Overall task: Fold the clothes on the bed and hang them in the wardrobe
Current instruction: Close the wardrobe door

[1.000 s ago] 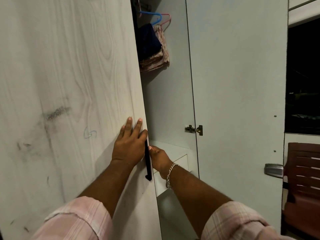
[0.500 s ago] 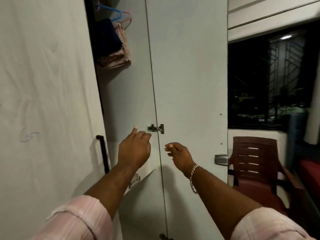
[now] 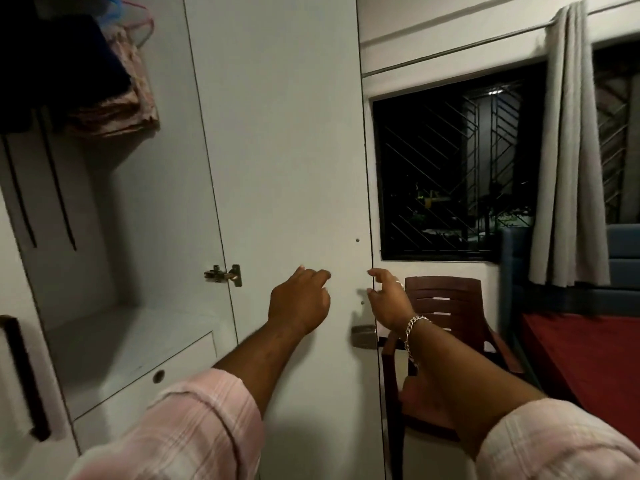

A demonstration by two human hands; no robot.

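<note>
Dim indoor light, night-black window (image 3: 450,174). Soft shadows fill the wardrobe (image 3: 114,209). Edges bend and blur, left especially.

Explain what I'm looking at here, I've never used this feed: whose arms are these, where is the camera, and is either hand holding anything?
There is no machine: a person wears one camera on the head, looking forward and down, so the arms are their own. The left hand and the right hand reach toward the free edge of the open white wardrobe door; neither has a grip on anything. The metal handle sits just below the right hand. Folded clothes hang on hangers inside the wardrobe, upper left. A brown plastic chair stands under the dark window, and a red bed is at right.
</note>
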